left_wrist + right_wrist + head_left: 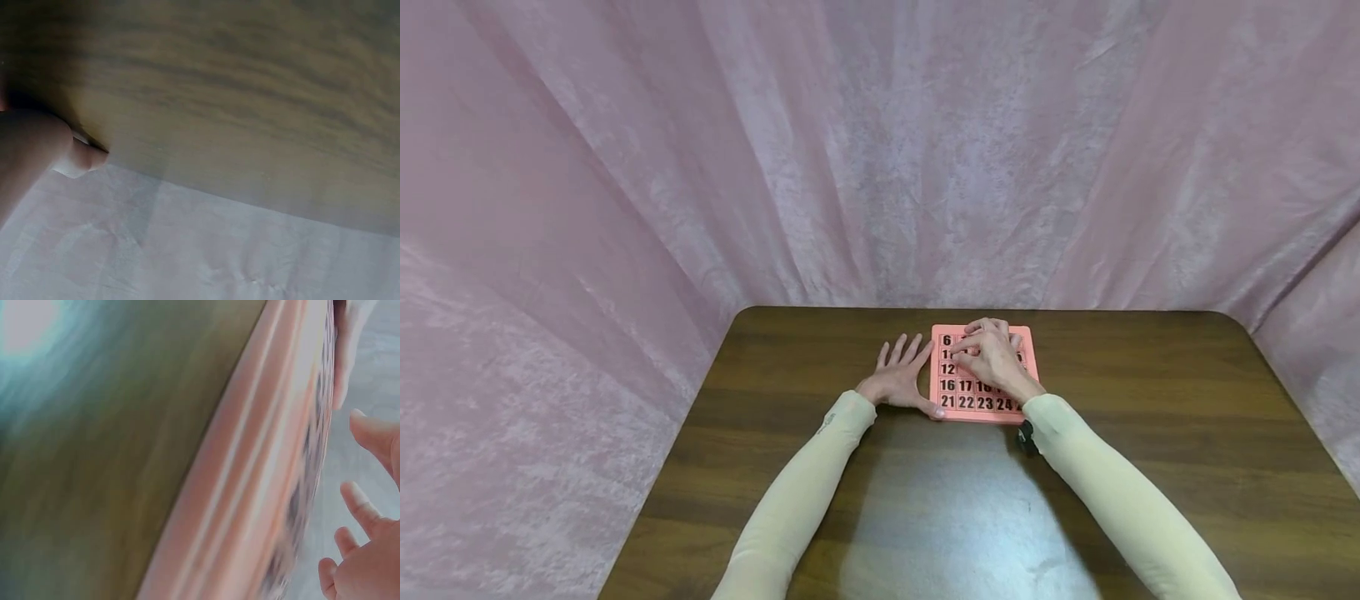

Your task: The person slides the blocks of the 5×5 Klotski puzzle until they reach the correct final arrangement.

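A pink square board [981, 414] with rows of black-numbered tiles lies near the far edge of the table. My left hand [898, 383] rests at its left side, fingers spread; the thumb touches the lower left corner and the index fingertip is by the left edge. Above the tiles is my right hand [995, 358], fingers bent, covering several numbers. In the right wrist view, a gap shows between the thumb [375, 434] and the index finger [362, 503], with nothing held there. That view also shows the board's ridged pink side [231, 469]. Only part of the left hand [37, 150] appears in the left wrist view.
The brown wood-grain table [1150, 375] has rounded far corners and a bright glare in front of the board. Pink velvet curtains [955, 167] hang behind it and at both sides. A dark object [1027, 437] sits at the right wrist.
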The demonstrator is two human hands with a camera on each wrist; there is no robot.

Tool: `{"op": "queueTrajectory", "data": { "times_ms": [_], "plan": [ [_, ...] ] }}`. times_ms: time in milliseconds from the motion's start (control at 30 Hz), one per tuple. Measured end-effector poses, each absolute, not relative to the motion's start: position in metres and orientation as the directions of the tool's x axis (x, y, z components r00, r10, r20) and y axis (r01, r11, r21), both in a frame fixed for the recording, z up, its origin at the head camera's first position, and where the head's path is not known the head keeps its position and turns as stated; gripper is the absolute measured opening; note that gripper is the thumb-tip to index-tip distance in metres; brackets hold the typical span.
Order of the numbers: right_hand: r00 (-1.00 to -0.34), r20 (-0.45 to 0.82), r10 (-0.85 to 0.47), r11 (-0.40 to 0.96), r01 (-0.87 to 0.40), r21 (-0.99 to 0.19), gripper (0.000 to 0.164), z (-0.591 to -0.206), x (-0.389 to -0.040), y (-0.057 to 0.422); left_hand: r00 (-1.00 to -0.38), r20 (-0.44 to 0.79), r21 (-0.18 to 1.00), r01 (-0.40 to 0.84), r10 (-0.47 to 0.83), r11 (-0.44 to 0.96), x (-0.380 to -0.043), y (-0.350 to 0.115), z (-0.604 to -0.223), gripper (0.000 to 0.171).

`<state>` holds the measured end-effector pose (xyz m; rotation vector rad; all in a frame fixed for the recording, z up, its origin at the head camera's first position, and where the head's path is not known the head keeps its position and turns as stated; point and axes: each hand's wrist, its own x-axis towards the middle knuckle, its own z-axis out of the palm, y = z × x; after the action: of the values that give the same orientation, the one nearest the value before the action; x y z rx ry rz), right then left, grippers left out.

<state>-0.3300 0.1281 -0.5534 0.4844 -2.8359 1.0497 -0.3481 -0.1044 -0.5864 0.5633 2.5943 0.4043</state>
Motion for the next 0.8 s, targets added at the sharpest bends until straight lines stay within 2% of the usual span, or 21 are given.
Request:
{"op": "queueTrajectory", "data": {
  "times_ms": [233, 467, 800],
  "plan": [
    [-0.955, 0.144, -0.258, 0.732, -0.291, -0.616, 0.012, -0.557, -0.327, 0.137, -0.821, -0.361, 0.354, 0.319, 0.443, 0.879, -0.349, -0.104, -0.588, 0.148],
    [-0.94, 0.105, -0.324, 0.736, -0.32, -0.596, 0.014, -0.561, -0.323, 0.121, -0.82, -0.349, 0.366, 0.327, 0.454, 0.872, -0.346, -0.105, -0.59, 0.146],
    [-0.951, 0.081, -0.298, 0.744, -0.285, -0.605, 0.015, -0.558, -0.323, 0.109, -0.82, -0.35, 0.365, 0.325, 0.453, 0.872, -0.347, -0.104, -0.588, 0.144]
  ]
}}
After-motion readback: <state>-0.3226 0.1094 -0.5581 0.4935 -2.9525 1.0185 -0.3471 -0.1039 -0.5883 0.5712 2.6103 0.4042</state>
